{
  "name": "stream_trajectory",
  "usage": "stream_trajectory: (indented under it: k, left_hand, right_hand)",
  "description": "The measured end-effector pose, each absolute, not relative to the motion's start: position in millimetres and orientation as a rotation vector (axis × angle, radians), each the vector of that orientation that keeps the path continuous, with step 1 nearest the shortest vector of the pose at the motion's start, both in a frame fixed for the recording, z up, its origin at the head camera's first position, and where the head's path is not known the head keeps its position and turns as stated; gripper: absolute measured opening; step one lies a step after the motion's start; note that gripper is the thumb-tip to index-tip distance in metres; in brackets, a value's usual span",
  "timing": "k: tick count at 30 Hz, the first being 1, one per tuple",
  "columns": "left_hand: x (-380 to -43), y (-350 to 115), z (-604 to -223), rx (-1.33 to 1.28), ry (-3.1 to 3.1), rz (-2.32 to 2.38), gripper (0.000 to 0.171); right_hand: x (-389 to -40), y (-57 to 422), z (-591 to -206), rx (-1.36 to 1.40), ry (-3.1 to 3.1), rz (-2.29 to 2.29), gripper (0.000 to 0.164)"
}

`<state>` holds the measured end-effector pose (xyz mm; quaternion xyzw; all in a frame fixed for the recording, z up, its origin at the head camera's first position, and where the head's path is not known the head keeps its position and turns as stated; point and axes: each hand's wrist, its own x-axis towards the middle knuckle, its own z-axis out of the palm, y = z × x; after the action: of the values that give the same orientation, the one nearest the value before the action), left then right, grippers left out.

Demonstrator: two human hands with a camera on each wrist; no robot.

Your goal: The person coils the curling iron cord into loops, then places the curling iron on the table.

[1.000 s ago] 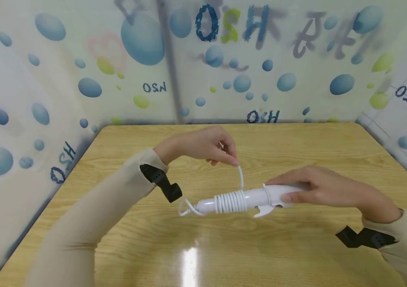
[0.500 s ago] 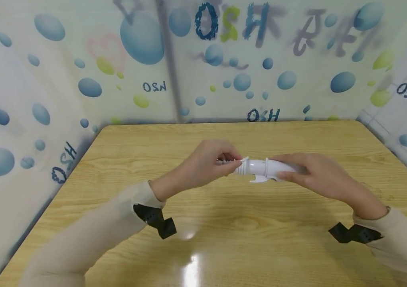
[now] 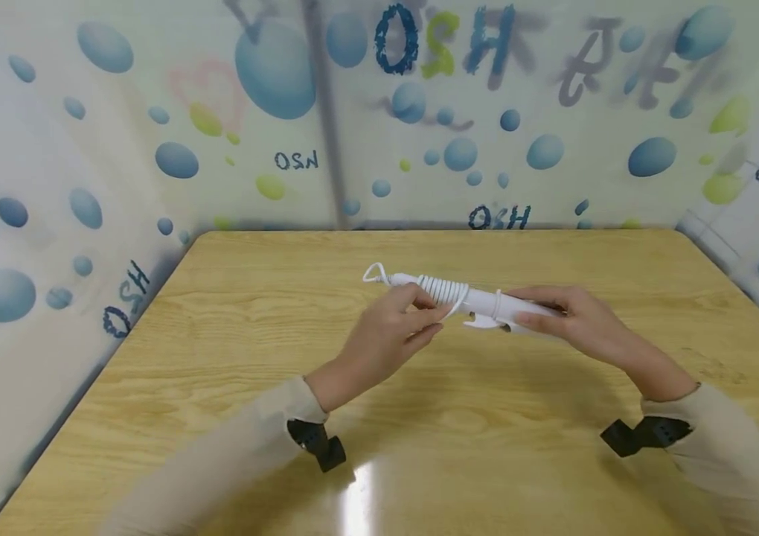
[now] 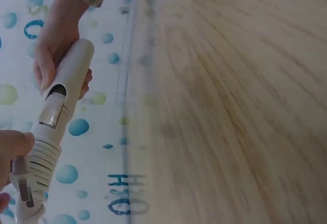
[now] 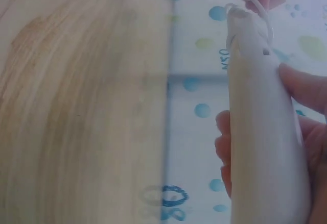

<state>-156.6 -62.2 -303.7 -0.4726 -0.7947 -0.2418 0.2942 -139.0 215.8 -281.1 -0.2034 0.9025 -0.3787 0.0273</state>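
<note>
A white corded appliance that looks like a curling iron (image 3: 483,304) is held above the table, tilted slightly down to the right. Its white cord (image 3: 443,289) is wound in several turns around the narrower part, and a loop stands out at the far left end. My right hand (image 3: 583,324) grips the thick part, thumb on the near side. My left hand (image 3: 382,327) pinches the cord's end beside the coils. What looks like a two-pin plug (image 4: 23,185) shows at its fingers in the left wrist view. A hooked lever (image 3: 482,321) juts from the body's near side.
The wood-grain table (image 3: 232,335) lies beneath both hands. Behind it and at the sides stand pale walls (image 3: 366,149) printed with blue and green bubbles. Each wrist carries a black strapped camera (image 3: 318,444). A light reflection shines near the table's front.
The appliance has risen away from me and its left end now tilts up. My left hand has come from above the appliance, round to its near side, carrying the cord's end.
</note>
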Motion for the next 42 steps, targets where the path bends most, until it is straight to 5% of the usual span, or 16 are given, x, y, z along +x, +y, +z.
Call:
stream_trajectory:
  k: [7,19,42]
  left_hand:
    - [-181.5,-70.2,-326.2,-1.247,-1.948,-0.311,0.018]
    - [-199.4,-80.2,-351.0,-1.378,-2.353,-0.519,0.022]
    - [-232.2,-95.5,-317.0,-1.263,-2.850,-0.569,0.018]
  right_hand:
    - [-167.8,219.6,-307.4,-0.633,2.557,-1.210,0.040]
    - [-215.5,215.9,-336.0,-0.690,2.391,-1.063,0.044]
    - [-231.5,214.1,-340.3,-0.809,2.448,-0.942,0.043]
